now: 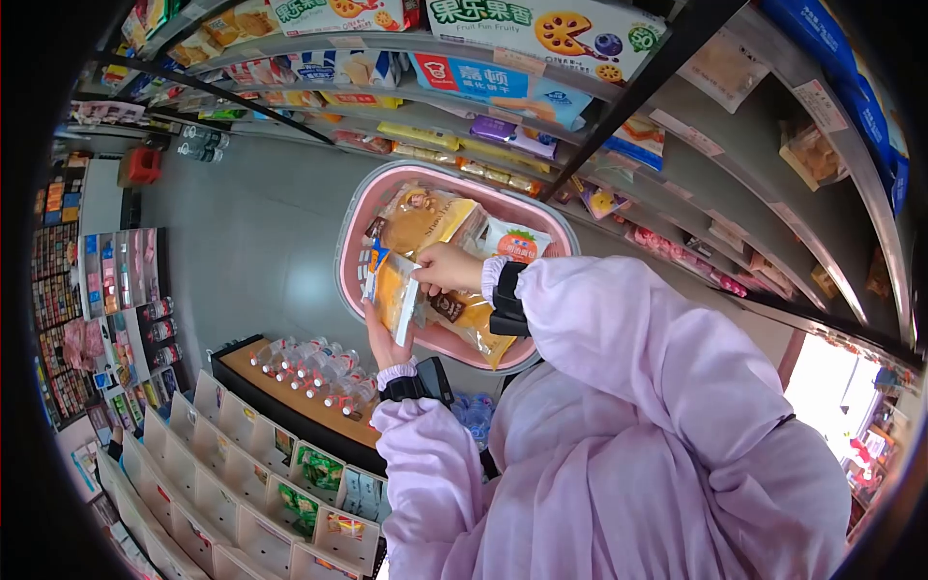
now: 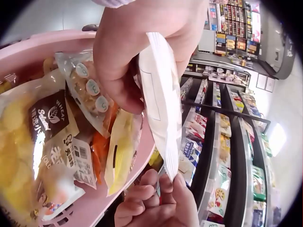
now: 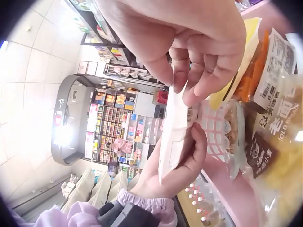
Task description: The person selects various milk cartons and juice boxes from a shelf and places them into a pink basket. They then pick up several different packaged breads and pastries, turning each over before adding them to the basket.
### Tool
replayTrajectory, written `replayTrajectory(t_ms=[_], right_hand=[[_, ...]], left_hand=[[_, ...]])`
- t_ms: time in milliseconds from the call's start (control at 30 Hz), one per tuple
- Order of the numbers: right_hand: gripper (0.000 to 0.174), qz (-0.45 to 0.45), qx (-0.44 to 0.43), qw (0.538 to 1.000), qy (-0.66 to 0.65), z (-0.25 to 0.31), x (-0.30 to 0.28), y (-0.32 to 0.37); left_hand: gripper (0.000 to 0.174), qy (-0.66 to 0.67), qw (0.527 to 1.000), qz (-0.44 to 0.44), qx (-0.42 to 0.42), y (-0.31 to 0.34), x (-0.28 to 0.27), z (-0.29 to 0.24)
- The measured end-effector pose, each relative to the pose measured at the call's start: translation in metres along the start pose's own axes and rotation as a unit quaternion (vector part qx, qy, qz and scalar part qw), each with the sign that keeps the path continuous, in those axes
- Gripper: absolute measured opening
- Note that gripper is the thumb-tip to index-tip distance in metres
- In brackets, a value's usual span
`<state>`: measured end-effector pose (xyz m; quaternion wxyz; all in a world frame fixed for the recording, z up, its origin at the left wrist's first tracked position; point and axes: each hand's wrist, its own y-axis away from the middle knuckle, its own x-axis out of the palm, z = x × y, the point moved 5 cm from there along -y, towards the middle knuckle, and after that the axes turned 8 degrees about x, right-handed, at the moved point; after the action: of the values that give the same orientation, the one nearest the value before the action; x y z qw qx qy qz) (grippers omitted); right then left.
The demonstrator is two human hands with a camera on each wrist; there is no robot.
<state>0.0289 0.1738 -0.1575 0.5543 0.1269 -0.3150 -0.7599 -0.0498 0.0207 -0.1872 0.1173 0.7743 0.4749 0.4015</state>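
Both hands hold a flat bread packet (image 1: pixel 394 288) over the pink basket; its front shows blue and golden brown, its back (image 2: pixel 158 99) plain white. My left hand (image 1: pixel 380 338) grips the lower end, thumb on one face and fingers on the other. With curled fingers my right hand (image 1: pixel 450 269) pinches the opposite end, as the right wrist view shows at the packet's edge (image 3: pixel 176 125). Below lie a large bread bag (image 1: pixel 414 220), a white packet with a strawberry print (image 1: pixel 519 242) and a bag with a brown label (image 2: pixel 49 113).
The pink basket (image 1: pixel 345 227) stands on the grey floor (image 1: pixel 251 213). Snack shelves (image 1: pixel 604 126) rise along the far and right sides. At the left are bottles on a wooden-topped stand (image 1: pixel 235 362) and a rack of pale bins (image 1: pixel 217 464).
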Motion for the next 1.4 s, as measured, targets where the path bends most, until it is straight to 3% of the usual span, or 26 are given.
replayTrajectory(t_ms=[67,133,200,233,467,667,800,900,1100,1400], right_hand=[[0.019,-0.003,0.027,0.999,-0.024,-0.003,-0.001,-0.002],[0.017,0.003,0.028,0.999,-0.038,-0.008,-0.003,-0.004],[0.017,0.012,0.027,0.998,-0.058,-0.010,-0.004,-0.003],[0.018,0.020,0.024,0.998,-0.053,-0.011,-0.005,-0.002],[0.021,0.025,-0.002,0.999,-0.038,-0.027,-0.023,0.022],[0.023,0.007,0.005,0.999,-0.053,-0.046,-0.059,0.076],[0.020,-0.036,-0.018,0.999,-0.037,-0.071,-0.101,0.118],[0.024,-0.099,-0.053,0.991,-0.066,-0.096,-0.142,0.166],[0.023,-0.203,-0.015,0.967,-0.153,-0.189,-0.221,0.277],[0.021,-0.337,-0.002,0.890,-0.307,-0.342,-0.291,0.450]], left_hand=[[0.036,-0.098,0.993,0.038,0.060,-0.010,-0.016,0.004],[0.034,-0.087,0.994,0.044,0.041,-0.009,-0.015,0.008],[0.032,0.028,0.998,0.011,-0.053,-0.004,-0.015,0.013],[0.034,0.042,0.998,0.001,-0.050,0.000,-0.017,0.013],[0.036,-0.129,0.989,-0.069,-0.030,0.038,-0.030,0.009],[0.036,-0.296,0.955,0.005,0.003,0.057,-0.002,0.013],[0.037,-0.352,0.933,0.065,-0.043,0.080,0.066,0.036],[0.032,-0.377,0.910,0.167,-0.042,0.085,0.116,0.078],[0.027,-0.416,0.846,0.319,-0.095,0.134,0.229,0.197],[0.026,-0.471,0.718,0.459,-0.228,0.221,0.317,0.397]])
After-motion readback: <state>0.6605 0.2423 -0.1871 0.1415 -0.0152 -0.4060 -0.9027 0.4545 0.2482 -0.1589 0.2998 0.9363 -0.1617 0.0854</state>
